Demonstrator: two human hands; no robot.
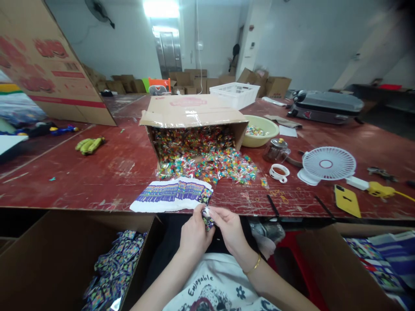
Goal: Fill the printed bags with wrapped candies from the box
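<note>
Just off the table's front edge, my left hand (pixel 195 231) and my right hand (pixel 229 226) meet over a small purple printed packet (pixel 208 221). Fingers of both hands pinch it, the right ones at its upper end. Behind them a fanned row of purple and white packets (pixel 171 194) lies along the edge. Farther back, a cardboard box on its side (pixel 194 108) spills small clear bags of colourful candy (pixel 217 166) onto the red table (pixel 129 151). Whether anything is inside the held packet is hidden.
An open carton (pixel 39 259) at lower left holds many purple packets (pixel 119 263); another carton (pixel 324 259) stands at right. On the table are a tea cup (pixel 279 173), glass teapot (pixel 275 151), white fan (pixel 329 164), yellow phone (pixel 346 201), yellow-green bowl (pixel 259 138) and bananas (pixel 90 146).
</note>
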